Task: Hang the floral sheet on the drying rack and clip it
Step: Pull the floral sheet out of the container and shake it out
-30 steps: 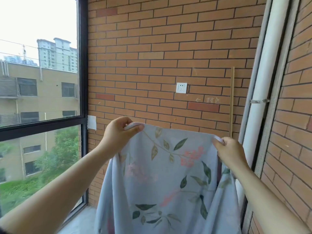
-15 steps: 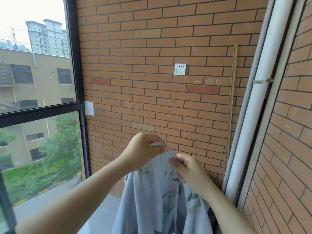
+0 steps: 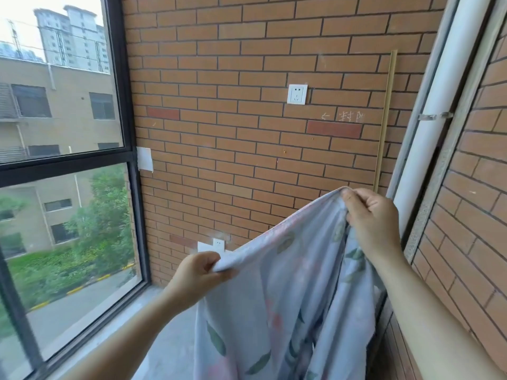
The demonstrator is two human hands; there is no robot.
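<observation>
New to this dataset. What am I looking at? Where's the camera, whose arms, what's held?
No robot: a person wears one wide-angle camera on the head, looking forward and down, so the bare arms are theirs. The left hand and the right hand each hold the top edge of a pale blue floral sheet, the right held higher; the rest hangs down. Behind are a brick wall with a white socket, a window on the left and a white pipe on the right. No drying rack or clip shows clearly.
</observation>
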